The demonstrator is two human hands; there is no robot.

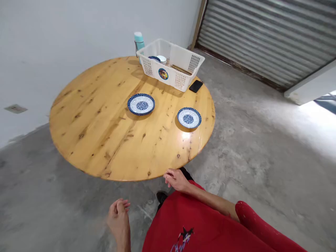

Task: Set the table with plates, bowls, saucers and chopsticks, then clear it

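Note:
My left hand (119,217) hangs in front of the near side of the round wooden table (105,140), holding nothing, its fingers loosely bent and apart. At the near table edge, my right hand (177,180) is also free of any object, with relaxed, half-curled fingers; whether it touches the edge I cannot tell. A small stack of blue-and-white plates (141,104) rests around the middle of the tabletop. To its right lies another blue-and-white plate (189,118), closer to my right hand. Both hands are apart from the plates.
A white plastic basket (170,75) at the far side holds a blue-rimmed dish, a white round item and brown sticks. Behind its left end stands a light-blue bottle (139,40). A black phone (195,86) lies beside the basket. Beyond are a wall and a corrugated metal shutter (262,38).

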